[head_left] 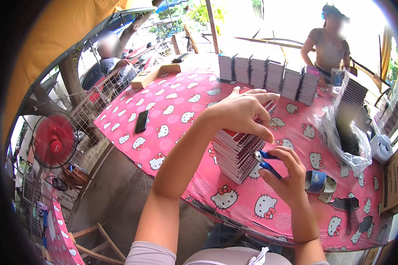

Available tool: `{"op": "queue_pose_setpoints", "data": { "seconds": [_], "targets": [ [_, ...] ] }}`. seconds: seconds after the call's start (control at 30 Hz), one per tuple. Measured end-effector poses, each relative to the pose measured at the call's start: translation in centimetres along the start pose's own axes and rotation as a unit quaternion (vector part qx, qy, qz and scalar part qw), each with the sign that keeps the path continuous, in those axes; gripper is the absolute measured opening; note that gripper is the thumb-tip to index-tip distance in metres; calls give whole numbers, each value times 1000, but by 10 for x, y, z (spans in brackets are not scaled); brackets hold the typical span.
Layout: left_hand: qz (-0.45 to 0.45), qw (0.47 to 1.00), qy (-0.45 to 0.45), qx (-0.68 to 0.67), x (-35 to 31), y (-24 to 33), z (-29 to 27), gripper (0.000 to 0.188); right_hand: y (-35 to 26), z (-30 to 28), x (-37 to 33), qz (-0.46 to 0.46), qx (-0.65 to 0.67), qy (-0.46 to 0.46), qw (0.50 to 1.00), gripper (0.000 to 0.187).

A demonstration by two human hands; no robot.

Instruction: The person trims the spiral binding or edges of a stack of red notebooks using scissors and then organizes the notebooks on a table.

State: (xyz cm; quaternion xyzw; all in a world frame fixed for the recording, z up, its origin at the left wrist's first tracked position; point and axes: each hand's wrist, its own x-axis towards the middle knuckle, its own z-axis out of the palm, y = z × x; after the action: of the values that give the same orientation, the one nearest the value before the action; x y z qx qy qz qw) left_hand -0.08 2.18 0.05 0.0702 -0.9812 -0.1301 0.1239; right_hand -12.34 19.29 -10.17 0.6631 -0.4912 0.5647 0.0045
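Note:
A tall stack of spiral-bound notebooks (236, 152) stands near the front of the table, its coils facing right. Across the top of it lies my left hand (247, 112), gripping the top notebook (231, 132) at its coil edge, with the index finger curled and the thumb toward me. Part of that notebook is hidden under the hand. My right hand (289, 170) is closed round a pair of blue-handled pliers (269, 164). The metal head of the pliers is close to the coils at the stack's right side; whether it touches them I cannot tell.
More notebook stacks (256, 73) line the far side. To the right are a plastic bag (356, 150) with dark coils, a roll of tape (318, 182) and a cardboard box (394, 181). A phone (141, 121) lies left. Another person (329, 46) stands across the table; a fan (55, 140) stands left.

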Motion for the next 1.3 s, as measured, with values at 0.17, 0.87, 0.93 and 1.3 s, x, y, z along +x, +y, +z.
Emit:
{"op": "queue_pose_setpoints", "data": {
  "seconds": [0.17, 0.87, 0.93, 1.3],
  "targets": [
    [2, 1000, -1, 6, 3, 3, -2, 31, 0, 3, 9, -44, -59, -2, 997, 40],
    [0, 995, -60, 81, 5, 7, 0, 46, 25, -9, 12, 429, 505, -198, 722, 32],
    [1, 994, -54, 96, 6, 8, -2, 45, 20, -5, 11, 416, 525, -186, 719, 32],
    [6, 999, -52, 12, 4, -9, -2, 51, 14, 11, 0, -16, -60, 1, 998, 45]
  ]
}}
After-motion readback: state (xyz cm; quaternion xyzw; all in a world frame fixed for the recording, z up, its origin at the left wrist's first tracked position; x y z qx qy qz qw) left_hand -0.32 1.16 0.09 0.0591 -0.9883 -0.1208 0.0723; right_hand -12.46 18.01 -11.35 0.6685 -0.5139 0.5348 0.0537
